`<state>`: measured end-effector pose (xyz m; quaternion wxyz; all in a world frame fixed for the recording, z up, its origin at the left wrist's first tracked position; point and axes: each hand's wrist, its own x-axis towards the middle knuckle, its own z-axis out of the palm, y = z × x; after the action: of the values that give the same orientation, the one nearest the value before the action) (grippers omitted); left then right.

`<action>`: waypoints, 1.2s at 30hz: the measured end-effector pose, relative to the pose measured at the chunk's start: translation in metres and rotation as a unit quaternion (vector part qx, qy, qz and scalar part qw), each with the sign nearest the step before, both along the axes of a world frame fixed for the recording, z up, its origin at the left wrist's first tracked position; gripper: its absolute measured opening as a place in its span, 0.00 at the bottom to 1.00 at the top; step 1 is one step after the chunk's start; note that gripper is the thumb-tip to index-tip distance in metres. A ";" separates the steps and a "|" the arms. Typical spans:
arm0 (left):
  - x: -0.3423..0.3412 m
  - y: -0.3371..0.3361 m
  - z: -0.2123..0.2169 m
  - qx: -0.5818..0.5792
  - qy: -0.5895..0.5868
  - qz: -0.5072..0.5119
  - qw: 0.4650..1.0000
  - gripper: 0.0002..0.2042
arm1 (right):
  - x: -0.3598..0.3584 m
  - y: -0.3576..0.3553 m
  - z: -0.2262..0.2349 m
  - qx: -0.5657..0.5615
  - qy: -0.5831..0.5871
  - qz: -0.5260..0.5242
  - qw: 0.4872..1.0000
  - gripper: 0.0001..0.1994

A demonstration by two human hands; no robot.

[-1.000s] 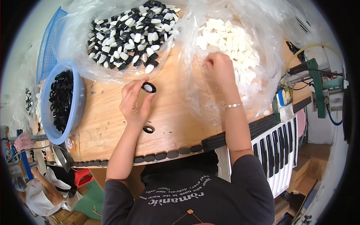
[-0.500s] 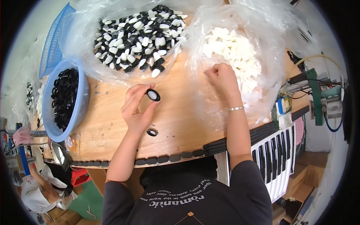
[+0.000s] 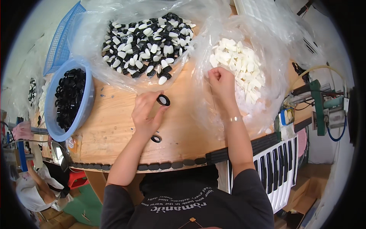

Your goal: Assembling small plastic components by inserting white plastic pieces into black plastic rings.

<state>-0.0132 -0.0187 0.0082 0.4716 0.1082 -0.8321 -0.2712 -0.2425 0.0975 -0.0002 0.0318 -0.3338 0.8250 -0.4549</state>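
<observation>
My left hand (image 3: 146, 113) pinches a black oval ring piece (image 3: 163, 100) with a pale centre, held above the wooden table (image 3: 114, 133). Just below that hand, a second black oval ring (image 3: 156, 139) lies on the table. To the right, my right hand (image 3: 223, 86) is closed over the near left side of an opened clear plastic bag, beside a heap of white oval pieces (image 3: 244, 68). Whatever its fingers hold, if anything, is hidden. Farther back, a large pile of black pieces with white ovals (image 3: 148, 47) lies on clear plastic.
A blue basin (image 3: 89, 103) of black pieces stands at the left, with a blue mesh basket (image 3: 63, 42) behind it. At the right are a green-framed machine (image 3: 318, 107) and a white rack with black bars (image 3: 280, 166). Another person (image 3: 38, 187) works at lower left.
My left hand has moved slightly right, still holding the black ring piece. The right hand has shifted a little left and down, its fingers still closed. The whole view has shifted slightly.
</observation>
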 end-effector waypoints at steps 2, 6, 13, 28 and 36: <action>-0.001 0.003 0.000 -0.012 -0.005 0.005 1.000 0.21 | 0.038 0.005 0.026 -0.138 -0.173 0.089 0.971 0.01; -0.004 0.008 0.003 -0.045 -0.002 -0.023 0.999 0.22 | 0.092 0.004 0.043 -0.154 -0.099 0.215 0.959 0.03; -0.002 0.004 0.001 -0.072 -0.003 -0.057 0.996 0.21 | 0.104 0.003 0.044 -0.107 -0.023 0.231 0.967 0.02; 0.009 0.004 0.010 0.074 -0.040 -0.179 0.980 0.21 | 0.088 0.002 0.046 -0.044 -0.471 0.338 0.813 0.11; 0.005 0.001 0.008 -0.010 -0.016 -0.151 0.988 0.23 | 0.089 -0.008 0.026 -0.082 -0.492 0.340 0.797 0.14</action>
<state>-0.0082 -0.0180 0.0159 0.4124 -0.0195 -0.8492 -0.3291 -0.1533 0.0898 0.0256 0.5589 -0.3253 0.4913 -0.5835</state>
